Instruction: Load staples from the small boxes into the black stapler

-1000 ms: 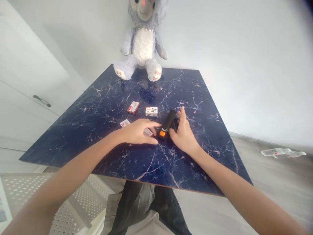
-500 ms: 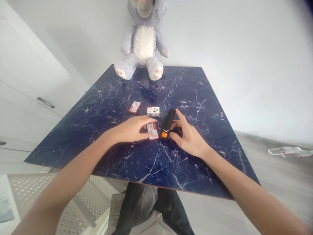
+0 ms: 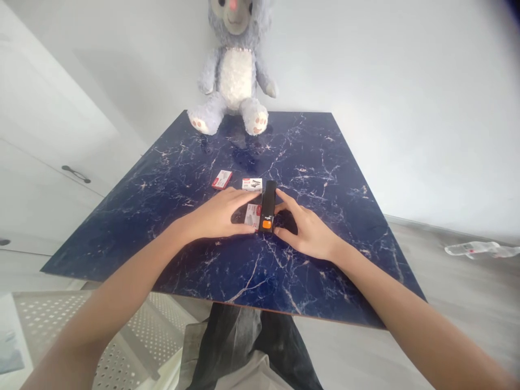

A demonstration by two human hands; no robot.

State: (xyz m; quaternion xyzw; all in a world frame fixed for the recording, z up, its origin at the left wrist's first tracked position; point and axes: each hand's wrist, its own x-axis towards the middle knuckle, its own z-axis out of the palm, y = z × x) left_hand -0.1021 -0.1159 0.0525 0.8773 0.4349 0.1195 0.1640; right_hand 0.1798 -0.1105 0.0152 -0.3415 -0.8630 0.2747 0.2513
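Note:
A black stapler [image 3: 268, 203] with an orange piece at its near end lies upright along the table, pointing away from me. My right hand [image 3: 311, 230] grips its right side, thumb by the near end and index finger by the far end. On the other side, my left hand [image 3: 217, 214] has thumb and index finger spread apart, their tips reaching the stapler's left side. Between these two fingers lies a flat red-and-white box [image 3: 252, 215], right against the stapler. Just beyond is a small white box [image 3: 252, 184] with a stapler-like picture on it.
Another flat red-and-white box [image 3: 222, 179] lies farther left on the dark blue marbled table [image 3: 300, 146]. A large grey plush toy [image 3: 236, 76] sits at the back edge by the wall. Clear plastic packaging [image 3: 473, 249] lies on the floor at right.
My right hand has shifted the stapler left and straightened it, bringing it against the flat box. My left thumb and index finger have spread and now extend to the stapler.

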